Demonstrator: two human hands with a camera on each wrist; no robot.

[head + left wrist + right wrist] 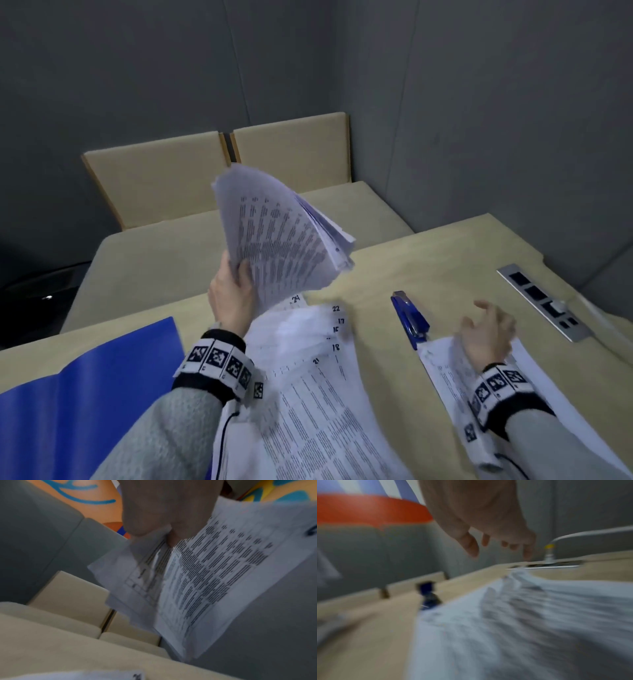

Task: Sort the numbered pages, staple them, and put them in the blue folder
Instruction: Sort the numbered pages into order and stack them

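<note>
Paper this thin flops: my left hand [231, 298] pinches the fanned stack [281, 240] by its lower corner, raised beyond the stapler [409, 318]. Right hand [488, 334] hovers slack-fingered, empty, just right of the stapler; I'd support both edges.

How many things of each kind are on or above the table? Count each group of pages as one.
Page groups: 3 (held stack, numbered spread, sheets under the right hand)
Folder: 1
Stapler: 1
Socket panel: 1
Total: 6
</note>
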